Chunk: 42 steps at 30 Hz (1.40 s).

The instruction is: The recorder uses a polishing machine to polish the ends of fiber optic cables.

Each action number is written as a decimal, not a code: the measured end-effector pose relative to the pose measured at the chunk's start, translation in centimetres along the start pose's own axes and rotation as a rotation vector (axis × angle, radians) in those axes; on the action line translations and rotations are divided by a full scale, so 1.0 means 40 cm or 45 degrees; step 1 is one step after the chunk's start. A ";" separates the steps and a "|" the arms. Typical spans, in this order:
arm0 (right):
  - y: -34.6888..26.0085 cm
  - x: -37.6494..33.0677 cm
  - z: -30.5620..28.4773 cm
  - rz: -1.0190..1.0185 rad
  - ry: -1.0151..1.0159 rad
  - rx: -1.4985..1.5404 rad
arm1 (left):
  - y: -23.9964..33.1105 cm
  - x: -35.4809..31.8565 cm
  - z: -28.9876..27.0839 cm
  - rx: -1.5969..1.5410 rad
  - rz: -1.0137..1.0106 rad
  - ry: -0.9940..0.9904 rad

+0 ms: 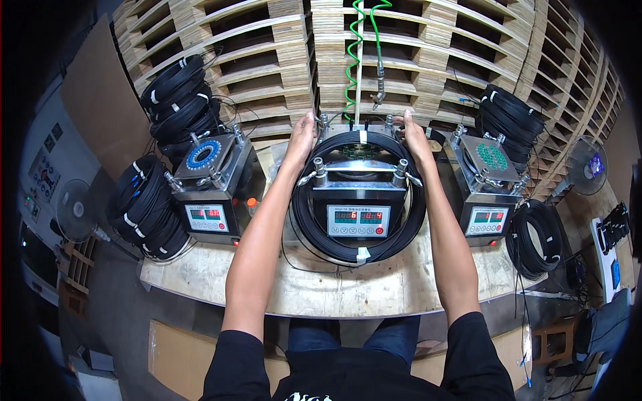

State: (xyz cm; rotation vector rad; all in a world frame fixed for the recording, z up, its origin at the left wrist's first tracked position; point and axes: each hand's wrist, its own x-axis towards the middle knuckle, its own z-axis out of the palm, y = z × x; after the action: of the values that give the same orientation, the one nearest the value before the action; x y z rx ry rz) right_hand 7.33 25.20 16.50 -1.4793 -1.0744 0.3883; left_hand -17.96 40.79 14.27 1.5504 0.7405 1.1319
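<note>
A large black coil of thin cable (304, 220) has been laid around the middle metal heater box with red digital displays (358, 217) near the wooden worktop's (267, 287) back edge, gripped at its far rim by left hand (301, 137) and right hand (414, 137), seating apparently unfinished

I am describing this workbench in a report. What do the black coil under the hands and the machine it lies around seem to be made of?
The black coil looks like plastic-jacketed cable: thin, smooth, slightly glossy strands bound with white ties. The middle machine seems to be bare metal, probably steel: grey, brushed, reflective housing and shiny posts. The left hand and right hand rest at the coil's far edge.
</note>
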 end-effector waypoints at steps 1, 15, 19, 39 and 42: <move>-0.001 -0.003 -0.002 0.001 0.003 -0.002 | 0.004 -0.002 0.004 -0.002 0.000 -0.003; 0.028 0.018 -0.013 -0.035 0.161 -0.199 | 0.075 -0.038 0.022 0.076 -0.093 -0.207; 0.025 0.015 -0.010 -0.102 0.165 -0.219 | 0.041 -0.024 0.016 0.057 -0.173 -0.100; 0.030 0.018 -0.029 -0.063 0.146 -0.069 | 0.087 -0.044 0.027 -0.072 -0.135 -0.257; -0.032 -0.028 0.006 0.069 -0.006 0.105 | 0.081 -0.056 -0.013 -0.054 -0.169 -0.200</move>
State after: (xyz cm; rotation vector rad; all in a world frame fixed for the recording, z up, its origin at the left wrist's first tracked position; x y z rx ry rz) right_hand 6.07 24.27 17.24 -1.4369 -1.0121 0.4693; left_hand -19.56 38.12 16.75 1.5125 0.6983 0.9114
